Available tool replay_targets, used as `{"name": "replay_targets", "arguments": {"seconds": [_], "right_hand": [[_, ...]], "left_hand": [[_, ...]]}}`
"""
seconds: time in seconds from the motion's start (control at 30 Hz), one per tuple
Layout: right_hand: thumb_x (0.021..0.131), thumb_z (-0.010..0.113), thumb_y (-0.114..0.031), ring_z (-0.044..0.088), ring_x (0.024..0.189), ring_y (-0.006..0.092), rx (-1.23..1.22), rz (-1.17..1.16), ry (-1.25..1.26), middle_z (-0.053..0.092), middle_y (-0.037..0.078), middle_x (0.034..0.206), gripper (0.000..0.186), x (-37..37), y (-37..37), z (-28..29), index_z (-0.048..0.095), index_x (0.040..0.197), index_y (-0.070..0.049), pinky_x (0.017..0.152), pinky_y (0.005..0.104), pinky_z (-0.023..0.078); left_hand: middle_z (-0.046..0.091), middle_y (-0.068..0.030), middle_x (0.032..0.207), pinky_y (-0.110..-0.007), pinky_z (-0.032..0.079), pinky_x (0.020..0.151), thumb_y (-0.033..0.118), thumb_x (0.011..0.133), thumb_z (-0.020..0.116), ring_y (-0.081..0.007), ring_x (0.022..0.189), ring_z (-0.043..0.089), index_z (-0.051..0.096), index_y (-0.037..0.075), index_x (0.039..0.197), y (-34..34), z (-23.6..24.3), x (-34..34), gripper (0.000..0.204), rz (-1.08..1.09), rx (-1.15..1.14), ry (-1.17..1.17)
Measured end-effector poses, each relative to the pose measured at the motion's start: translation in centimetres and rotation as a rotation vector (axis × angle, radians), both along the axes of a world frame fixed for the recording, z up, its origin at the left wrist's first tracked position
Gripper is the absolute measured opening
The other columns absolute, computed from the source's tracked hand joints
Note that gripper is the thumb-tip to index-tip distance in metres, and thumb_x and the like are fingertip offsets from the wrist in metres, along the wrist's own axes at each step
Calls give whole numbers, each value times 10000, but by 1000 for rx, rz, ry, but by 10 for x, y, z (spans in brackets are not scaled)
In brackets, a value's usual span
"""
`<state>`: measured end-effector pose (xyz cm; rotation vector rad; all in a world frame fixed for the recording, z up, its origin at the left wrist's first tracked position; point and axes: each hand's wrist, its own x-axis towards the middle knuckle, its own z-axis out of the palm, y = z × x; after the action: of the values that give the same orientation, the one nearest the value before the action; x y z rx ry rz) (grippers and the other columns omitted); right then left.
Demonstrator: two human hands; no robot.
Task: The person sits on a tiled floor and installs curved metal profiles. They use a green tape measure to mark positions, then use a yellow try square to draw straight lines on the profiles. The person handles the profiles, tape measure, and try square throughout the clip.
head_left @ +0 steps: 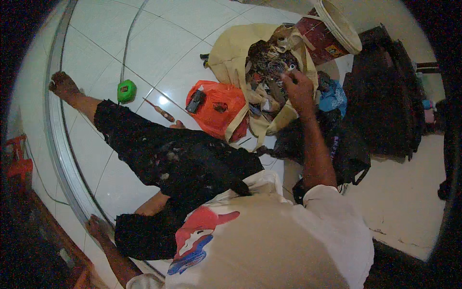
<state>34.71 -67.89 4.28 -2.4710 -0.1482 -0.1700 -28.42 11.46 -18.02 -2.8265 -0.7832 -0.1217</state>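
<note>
My right hand point(300, 91) is over an open cream cloth bag point(230, 54), its fingers drawn together beside a small white piece point(291, 67). Whether that piece is in the fingers or behind them I cannot make out. The bag's mouth shows a jumble of wire, dark scraps and small hardware point(269, 72). At the lower left, my left hand point(98, 228) grips the inner edge of a long silvery metal rail point(65, 161); its fingers are dim. My bare foot point(65, 87) rests against the rail farther up.
A green tape measure point(126, 91), its blade pulled out, and a screwdriver point(161, 111) lie on white tiles. Beside the bag are an orange plastic bag point(226, 98) with a black object point(195, 101) on it, a tipped dark red bucket point(321, 39), a blue bundle point(334, 98) and a black bag point(346, 149).
</note>
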Motion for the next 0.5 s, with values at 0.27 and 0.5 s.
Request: {"name": "replay_targets", "arguments": {"seconds": [0.27,0.5], "right_hand": [[942,699,-273,704,855,375,-73,163,-41,716,205,914,283,-14,11,-77,719,1033,-6,770,435,563],[863,770,-280,726,995,408,-795,-294,245,739,182,1102,407,-4,-219,-146,722,1219,-87,909,506,588]], "left_hand": [[668,-137,1018,-437,558,804,305,946,726,-295,927,633,646,30,1089,-18,7,13,320,303,-551,-339],[619,-97,912,-431,555,809,295,938,739,-266,928,604,616,41,1024,-16,7,17,295,552,-737,-508]]}}
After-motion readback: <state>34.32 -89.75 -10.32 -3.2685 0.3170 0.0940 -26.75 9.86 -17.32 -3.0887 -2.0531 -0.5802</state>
